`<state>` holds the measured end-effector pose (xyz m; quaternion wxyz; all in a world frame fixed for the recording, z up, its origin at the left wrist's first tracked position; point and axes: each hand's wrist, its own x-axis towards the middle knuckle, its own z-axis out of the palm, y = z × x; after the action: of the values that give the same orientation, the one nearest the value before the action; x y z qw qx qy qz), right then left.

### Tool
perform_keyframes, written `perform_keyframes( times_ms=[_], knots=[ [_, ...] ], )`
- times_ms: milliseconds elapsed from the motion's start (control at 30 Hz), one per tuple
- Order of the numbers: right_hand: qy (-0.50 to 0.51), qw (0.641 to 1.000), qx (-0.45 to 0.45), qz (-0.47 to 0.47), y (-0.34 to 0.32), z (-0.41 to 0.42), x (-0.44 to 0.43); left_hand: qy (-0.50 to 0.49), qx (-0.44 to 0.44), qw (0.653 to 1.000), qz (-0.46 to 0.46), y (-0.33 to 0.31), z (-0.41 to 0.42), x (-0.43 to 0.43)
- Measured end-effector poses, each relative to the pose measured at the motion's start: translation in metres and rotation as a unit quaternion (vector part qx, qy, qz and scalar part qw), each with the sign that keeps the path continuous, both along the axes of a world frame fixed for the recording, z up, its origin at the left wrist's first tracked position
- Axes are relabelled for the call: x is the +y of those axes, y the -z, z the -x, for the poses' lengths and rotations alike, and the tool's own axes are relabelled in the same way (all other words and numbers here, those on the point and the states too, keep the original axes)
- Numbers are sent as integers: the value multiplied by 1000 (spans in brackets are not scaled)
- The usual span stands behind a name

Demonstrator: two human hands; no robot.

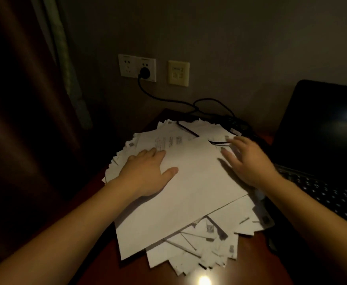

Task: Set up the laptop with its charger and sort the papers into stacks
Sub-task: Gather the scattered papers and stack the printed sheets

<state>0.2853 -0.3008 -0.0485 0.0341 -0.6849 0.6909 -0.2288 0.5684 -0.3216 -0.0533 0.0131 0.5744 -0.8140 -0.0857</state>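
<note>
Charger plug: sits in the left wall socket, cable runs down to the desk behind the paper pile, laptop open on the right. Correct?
Not quite. In the head view the charger plug sits in the right socket of the double wall outlet, not the left. The rest holds: the cable runs down behind the paper pile, and the laptop stands open on the right.

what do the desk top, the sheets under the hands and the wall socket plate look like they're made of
Desk top: likely varnished reddish-brown wood or veneer; it mirrors a lamp glare at the near edge.
Sheets: thin matte white paper, with printed text and fanned, overlapping edges.
Wall socket plate: seemingly smooth off-white plastic, moulded with pin holes; dim light leaves its finish uncertain.
</note>
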Motion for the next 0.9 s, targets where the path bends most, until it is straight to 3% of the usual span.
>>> perform_keyframes(
  times_ms=[133,433,733,900],
  knots=[
    [-47,990,1,-136,12,-19,53,-16,-19,998,56,4,3,37],
    [-2,975,76,-209,-13,-31,99,4,-39,997,66,-2,4,69],
    [111,951,-55,-282,-25,-19,34,64,-44,994,-78,-23,17,-15],
    [83,967,-108,-217,-23,-17,25,78,-52,993,-66,-43,30,-33]
  ],
)
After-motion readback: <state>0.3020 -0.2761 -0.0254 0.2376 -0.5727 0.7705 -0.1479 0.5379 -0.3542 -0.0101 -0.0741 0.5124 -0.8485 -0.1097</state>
